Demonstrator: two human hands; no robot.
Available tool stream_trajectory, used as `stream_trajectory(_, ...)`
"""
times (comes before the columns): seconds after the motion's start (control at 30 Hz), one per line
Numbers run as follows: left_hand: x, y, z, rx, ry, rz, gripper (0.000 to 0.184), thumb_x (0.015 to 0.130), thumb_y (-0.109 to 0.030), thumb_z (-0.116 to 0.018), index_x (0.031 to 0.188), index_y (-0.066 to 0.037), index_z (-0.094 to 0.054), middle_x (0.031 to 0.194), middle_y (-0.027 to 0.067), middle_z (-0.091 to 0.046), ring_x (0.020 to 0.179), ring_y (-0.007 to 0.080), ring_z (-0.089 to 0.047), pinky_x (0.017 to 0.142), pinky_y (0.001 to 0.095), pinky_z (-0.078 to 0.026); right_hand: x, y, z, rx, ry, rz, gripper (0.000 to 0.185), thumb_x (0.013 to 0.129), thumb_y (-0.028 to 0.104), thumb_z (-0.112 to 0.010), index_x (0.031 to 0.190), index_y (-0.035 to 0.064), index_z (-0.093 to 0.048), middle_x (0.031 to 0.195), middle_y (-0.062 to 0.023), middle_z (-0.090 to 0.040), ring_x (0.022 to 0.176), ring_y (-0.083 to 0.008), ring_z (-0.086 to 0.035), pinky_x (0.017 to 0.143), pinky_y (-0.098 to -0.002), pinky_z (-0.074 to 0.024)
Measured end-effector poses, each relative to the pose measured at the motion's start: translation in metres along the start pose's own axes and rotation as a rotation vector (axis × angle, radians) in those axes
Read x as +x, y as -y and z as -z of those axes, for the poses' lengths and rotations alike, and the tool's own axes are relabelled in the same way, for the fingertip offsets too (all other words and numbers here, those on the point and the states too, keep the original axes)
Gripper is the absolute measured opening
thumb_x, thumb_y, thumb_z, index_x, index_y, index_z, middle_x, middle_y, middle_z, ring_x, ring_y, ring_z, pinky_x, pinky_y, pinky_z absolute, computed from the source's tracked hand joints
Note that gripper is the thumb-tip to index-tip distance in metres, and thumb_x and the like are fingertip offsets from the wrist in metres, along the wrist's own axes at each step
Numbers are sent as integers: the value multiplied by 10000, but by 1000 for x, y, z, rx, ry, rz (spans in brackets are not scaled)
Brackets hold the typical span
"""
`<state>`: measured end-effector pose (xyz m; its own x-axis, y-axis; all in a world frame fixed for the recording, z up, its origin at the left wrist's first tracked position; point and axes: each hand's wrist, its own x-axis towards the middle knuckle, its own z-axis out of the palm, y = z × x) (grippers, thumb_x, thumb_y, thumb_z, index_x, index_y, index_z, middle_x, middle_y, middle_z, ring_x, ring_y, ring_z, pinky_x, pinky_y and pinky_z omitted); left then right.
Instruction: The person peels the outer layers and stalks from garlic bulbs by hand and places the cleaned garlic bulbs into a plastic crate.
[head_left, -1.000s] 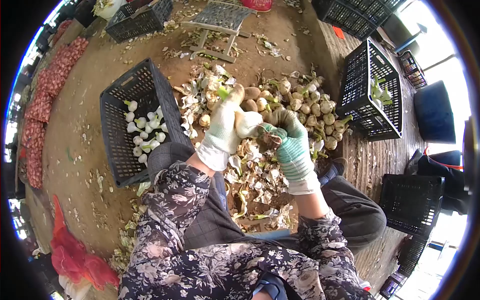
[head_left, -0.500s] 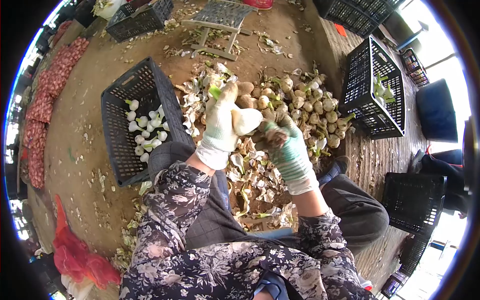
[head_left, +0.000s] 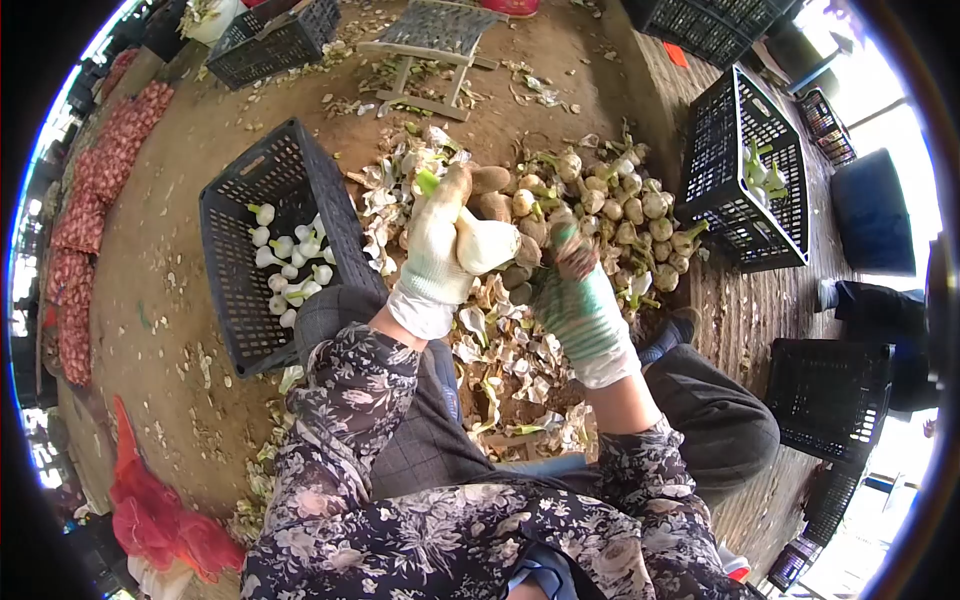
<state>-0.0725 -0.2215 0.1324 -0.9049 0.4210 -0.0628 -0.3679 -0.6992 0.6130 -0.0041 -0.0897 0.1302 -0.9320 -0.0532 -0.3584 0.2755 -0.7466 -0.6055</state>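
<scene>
Left hand (head_left: 436,245), gloved, is wrapped round the stem end of a white garlic bulb (head_left: 487,245), mid-frame; a bit of green stem pokes out above the thumb. Right hand (head_left: 585,305), also gloved, is just beside the bulb's root end, fingers curled. Can't tell if it's holding anything or touching the bulb.

Around: unpeeled bulbs (head_left: 650,215) heaped right of centre, just beyond the right hand. Peelings (head_left: 520,355) directly below both hands. Black crate (head_left: 348,215) at centre left has peeled bulbs (head_left: 285,248) in it; left knee covers its near corner. Second crate (head_left: 715,140), upper right, has a few stemmed bulbs (head_left: 762,178). Low stool (head_left: 430,35) at top centre, beyond the heap.

Floor (head_left: 220,150) is brown and scrap-littered; ribbed planks (head_left: 735,320) run down the right side. Red net sacks (head_left: 115,170) line the far left, blue bucket (head_left: 872,215) far right.
</scene>
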Motion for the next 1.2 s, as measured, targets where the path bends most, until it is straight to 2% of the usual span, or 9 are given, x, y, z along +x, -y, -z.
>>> stream_trajectory(0.17,1,1,-6,157,-104,-12,390,907,-337,-432,924,26,-573,676,88,-605,544,163,-587,490,266,-504,3,-4,-11,-199,26,98,318,822,344,-595,980,74,-536,826,-49,-589,641,-133,-568,486,-246,-469)
stream_trajectory(0.33,3,-5,3,-6,-6,120,393,914,-352,-410,931,9,-566,710,86,-608,553,161,-593,514,266,-515,-2,1,7,34,68,69,263,863,190,-545,1073,33,-526,911,-71,-591,686,-142,-584,513,-231,-482)
stream_trajectory(0.5,3,-1,-3,162,-71,183,375,923,-336,-399,932,4,-556,734,79,-601,593,161,-598,555,257,-516,-14,14,-17,-673,251,628,228,802,-60,-541,1026,-20,-533,1001,-87,-556,815,-138,-559,662,-234,-486)
stream_trajectory(0.6,8,2,6,-106,-62,275,382,924,-334,-398,910,11,-562,734,74,-599,604,144,-592,567,250,-519,1,20,-7,-1037,403,861,185,789,-27,-578,972,-19,-558,963,-68,-562,803,-121,-551,657,-236,-471)
stream_trajectory(0.77,12,3,15,-290,158,146,405,919,-324,-407,953,47,-565,737,115,-617,609,169,-614,512,262,-527,5,13,33,-504,-149,411,209,865,119,-519,1024,-15,-544,848,-76,-604,662,-117,-584,560,-221,-513)
stream_trajectory(0.9,9,-2,9,-241,134,178,406,922,-320,-390,949,47,-562,722,118,-613,617,192,-620,514,270,-528,-3,19,24,-417,17,324,367,787,41,-596,1137,-5,-496,1014,-99,-583,830,-136,-574,699,-238,-489)
stream_trajectory(1.07,9,3,8,-227,-62,104,371,918,-324,-390,963,18,-526,675,92,-587,587,206,-615,531,293,-531,5,13,-3,-1098,122,728,331,755,-75,-571,1079,-11,-553,1020,-104,-565,851,-164,-570,739,-242,-471)
stream_trajectory(1.1,12,4,12,-228,-118,93,366,916,-328,-397,964,12,-522,677,90,-587,577,209,-611,537,299,-531,11,18,6,-679,76,515,327,805,-50,-527,1127,4,-526,973,-129,-572,769,-129,-574,653,-202,-477)
stream_trajectory(1.2,18,8,12,-214,-267,77,331,908,-328,-430,938,-19,-545,768,78,-597,680,210,-615,577,335,-532,19,10,7,-409,27,424,320,877,67,-468,1189,0,-474,959,-140,-571,683,-87,-550,574,-179,-470)
